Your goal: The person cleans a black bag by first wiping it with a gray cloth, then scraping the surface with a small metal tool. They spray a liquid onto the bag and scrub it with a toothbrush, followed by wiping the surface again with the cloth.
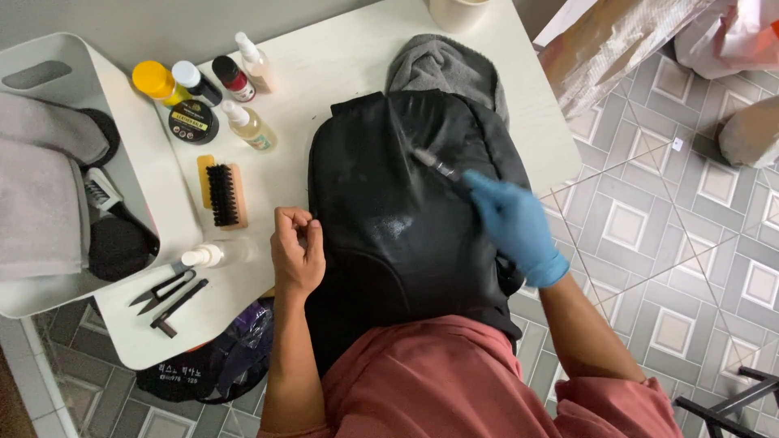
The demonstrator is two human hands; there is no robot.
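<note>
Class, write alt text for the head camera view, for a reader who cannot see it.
A person's gloved right hand holds a small brush against a black backpack lying on a white table, while the bare left hand rests at the bag's edge. Bottles, a wooden brush and snips lie to the left.

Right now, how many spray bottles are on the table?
3: one spray bottle at the far edge by the jars, one just nearer beside the round tin, one lying near the left hand. Others may hide in the bin.
</note>
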